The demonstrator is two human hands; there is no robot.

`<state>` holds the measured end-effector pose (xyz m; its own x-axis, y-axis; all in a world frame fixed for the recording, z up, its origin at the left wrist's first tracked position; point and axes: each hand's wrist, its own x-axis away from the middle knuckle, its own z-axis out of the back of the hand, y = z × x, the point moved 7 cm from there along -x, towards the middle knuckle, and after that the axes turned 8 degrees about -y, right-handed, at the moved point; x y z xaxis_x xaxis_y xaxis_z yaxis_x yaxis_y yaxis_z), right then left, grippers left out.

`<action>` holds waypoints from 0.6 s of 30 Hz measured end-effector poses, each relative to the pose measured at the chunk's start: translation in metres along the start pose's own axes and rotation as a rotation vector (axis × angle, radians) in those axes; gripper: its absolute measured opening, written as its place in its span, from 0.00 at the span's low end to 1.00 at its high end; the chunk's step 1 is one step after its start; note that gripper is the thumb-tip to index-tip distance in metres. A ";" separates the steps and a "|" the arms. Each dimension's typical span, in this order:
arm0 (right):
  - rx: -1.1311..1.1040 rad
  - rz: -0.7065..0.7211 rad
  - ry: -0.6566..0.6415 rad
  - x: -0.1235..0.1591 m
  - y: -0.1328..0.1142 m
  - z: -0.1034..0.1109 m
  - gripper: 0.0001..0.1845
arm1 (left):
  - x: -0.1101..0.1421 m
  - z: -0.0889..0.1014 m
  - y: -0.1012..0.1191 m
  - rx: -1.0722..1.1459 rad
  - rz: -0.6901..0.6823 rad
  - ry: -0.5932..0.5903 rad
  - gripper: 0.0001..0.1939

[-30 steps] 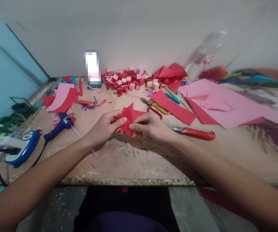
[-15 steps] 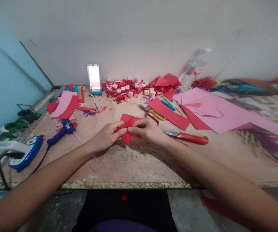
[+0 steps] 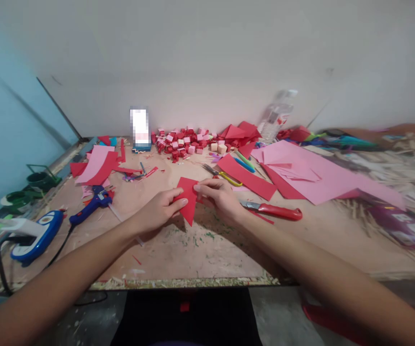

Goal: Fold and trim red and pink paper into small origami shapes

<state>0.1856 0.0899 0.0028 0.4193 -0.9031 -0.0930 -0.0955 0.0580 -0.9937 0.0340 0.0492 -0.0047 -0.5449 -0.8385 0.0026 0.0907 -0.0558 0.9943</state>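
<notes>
A folded piece of red paper (image 3: 190, 204) is held above the middle of the table, its lower corner pointing down toward me. My left hand (image 3: 164, 206) pinches its left edge, thumb on top and fingers behind. At the upper right corner, my right hand (image 3: 217, 194) grips the same paper between thumb and forefinger; its other fingers curl partly out of sight. To the right of my right hand lies a knife with a red handle (image 3: 281, 211). Scissors with yellow and red handles (image 3: 229, 178) rest just behind that hand.
Many small red and pink paper cubes (image 3: 189, 142) are heaped along the wall. Pink paper sheets (image 3: 315, 178) spread at right, near a plastic bottle (image 3: 277, 115). At left are a blue glue gun (image 3: 92, 204), a power strip (image 3: 38, 240) and a lit phone (image 3: 140, 127).
The raised point of the red paper has been folded down and now lies flat. My right hand has slid to its upper right corner. The camera view has tilted upward.
</notes>
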 end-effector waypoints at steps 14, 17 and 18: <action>-0.074 0.095 0.249 -0.002 -0.022 0.021 0.10 | 0.005 -0.016 0.010 0.021 0.023 -0.006 0.16; -0.076 0.116 0.321 -0.003 -0.034 0.038 0.13 | 0.005 -0.020 0.004 0.049 0.029 -0.018 0.17; -0.069 0.102 0.305 -0.003 -0.035 0.038 0.14 | 0.004 -0.019 0.002 0.058 0.027 -0.002 0.17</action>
<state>0.2223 0.1071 0.0357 0.1154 -0.9806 -0.1588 -0.1888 0.1353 -0.9726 0.0476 0.0356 -0.0049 -0.5442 -0.8384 0.0297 0.0565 -0.0013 0.9984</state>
